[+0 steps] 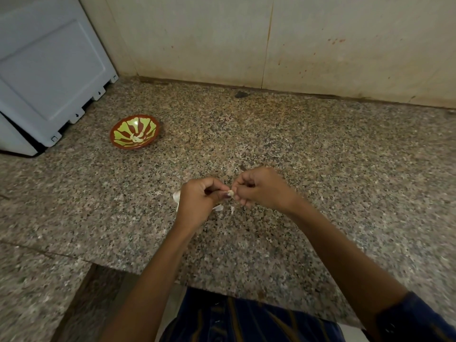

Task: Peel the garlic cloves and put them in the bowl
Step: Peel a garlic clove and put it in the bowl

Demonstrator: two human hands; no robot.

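A small pale garlic clove (230,193) is pinched between the fingertips of both hands, a little above the granite counter. My left hand (197,201) grips it from the left and my right hand (261,188) from the right, both with curled fingers. Thin white garlic skins (219,207) lie on the counter under and beside my left hand. A red and green patterned bowl (123,129) sits far to the left, with a few peeled cloves (137,137) at its bottom.
A white appliance (49,75) stands at the back left, close to the bowl. A stained tiled wall (296,45) runs along the back of the speckled granite counter (320,149). The counter's front edge is near my body.
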